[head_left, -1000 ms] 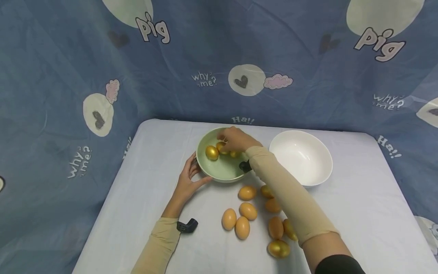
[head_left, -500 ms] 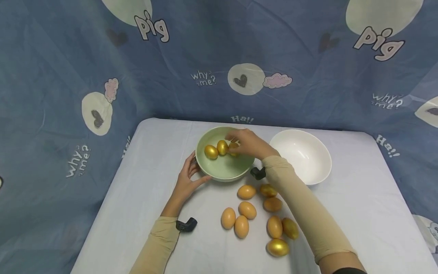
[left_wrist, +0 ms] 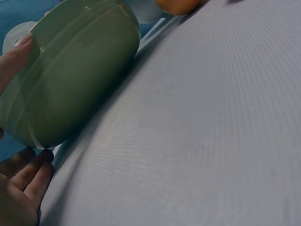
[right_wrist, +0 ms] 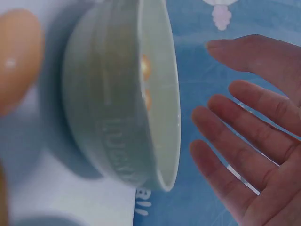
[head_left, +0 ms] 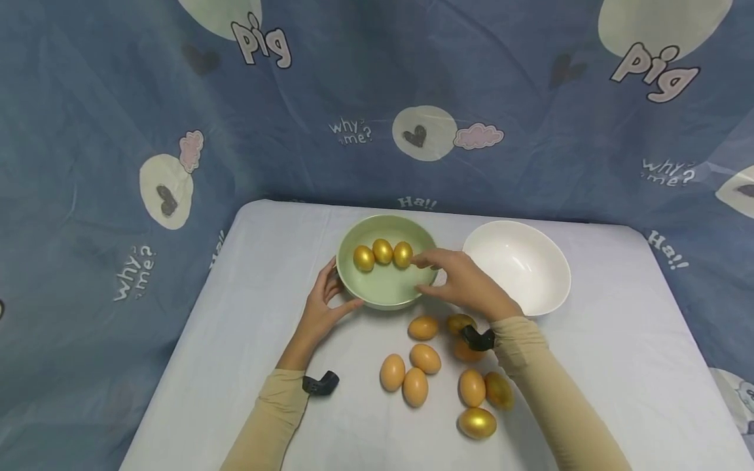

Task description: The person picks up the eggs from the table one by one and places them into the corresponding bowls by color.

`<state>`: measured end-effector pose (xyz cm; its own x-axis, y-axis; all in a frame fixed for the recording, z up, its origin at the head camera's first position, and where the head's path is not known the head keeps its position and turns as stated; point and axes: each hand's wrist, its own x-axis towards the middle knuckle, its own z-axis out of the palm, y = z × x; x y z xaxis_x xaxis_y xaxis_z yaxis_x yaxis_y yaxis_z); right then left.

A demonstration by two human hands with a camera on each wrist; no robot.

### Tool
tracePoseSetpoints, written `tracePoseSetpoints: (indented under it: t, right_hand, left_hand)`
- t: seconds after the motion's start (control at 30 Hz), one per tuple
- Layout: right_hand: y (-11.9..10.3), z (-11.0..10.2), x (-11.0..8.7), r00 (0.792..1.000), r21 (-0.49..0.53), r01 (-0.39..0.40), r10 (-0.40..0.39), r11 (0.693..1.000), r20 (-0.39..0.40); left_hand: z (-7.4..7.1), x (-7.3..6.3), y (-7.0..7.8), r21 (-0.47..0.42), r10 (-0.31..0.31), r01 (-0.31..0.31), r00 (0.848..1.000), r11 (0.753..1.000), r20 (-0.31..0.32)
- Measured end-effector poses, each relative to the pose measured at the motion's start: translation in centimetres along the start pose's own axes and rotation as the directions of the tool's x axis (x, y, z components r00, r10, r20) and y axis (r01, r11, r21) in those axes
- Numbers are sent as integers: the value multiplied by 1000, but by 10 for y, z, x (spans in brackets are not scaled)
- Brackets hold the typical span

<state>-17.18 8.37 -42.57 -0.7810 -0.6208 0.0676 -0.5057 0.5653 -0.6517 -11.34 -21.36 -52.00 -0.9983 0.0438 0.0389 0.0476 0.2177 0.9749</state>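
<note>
1. Gripping the green bowl (head_left: 383,288) at its left side with the left hand (head_left: 320,313), with thumb at the near rim and fingers round the outer wall.
2. Holding the right hand (head_left: 465,281) over the right part of that bowl with fingers loose and spread, apart from the rim in the right wrist view.
3. Showing three golden eggs (head_left: 383,251) side by side inside the green bowl, toward its far half.
4. Showing six brown eggs (head_left: 415,387) and more golden eggs (head_left: 477,423) on the surface (head_left: 347,432), nearer than both bowls.
5. Showing a white bowl (head_left: 524,275) at far right, partly behind the right hand.
</note>
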Motion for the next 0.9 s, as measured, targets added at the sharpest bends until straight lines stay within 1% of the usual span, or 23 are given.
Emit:
tracePoseSetpoints:
  t: [0.17, 0.37, 0.57, 0.7, 0.8, 0.9]
  right_hand:
    - [-2, 5, -36, 1000, 29, 5, -4, 1000, -29]
    - [-1, 14, -72, 995, 31, 49, -46, 998, -86]
    - [0, 23, -101, 992, 39, 59, -54, 997, -110]
    - [3, 30, -121, 989, 30, 85, -80, 996, -127]
    - [6, 33, -136, 988, -7, 71, -71, 997, -140]
    - [9, 35, -150, 988, -13, 36, -38, 999, -149]
  left_hand:
    - [0, 0, 0, 5, -5, 5, 1000, 1000, -3]
    - [1, 0, 1, 1, 2, -2, 1000, 1000, -3]
    - [1, 0, 1, -4, 10, -10, 1000, 1000, -6]
    - [0, 0, 0, -9, 8, -8, 1000, 1000, -2]
    - [0, 0, 0, -8, 5, -5, 1000, 1000, 2]
    - [0, 0, 1, -11, 7, -7, 1000, 1000, 1]
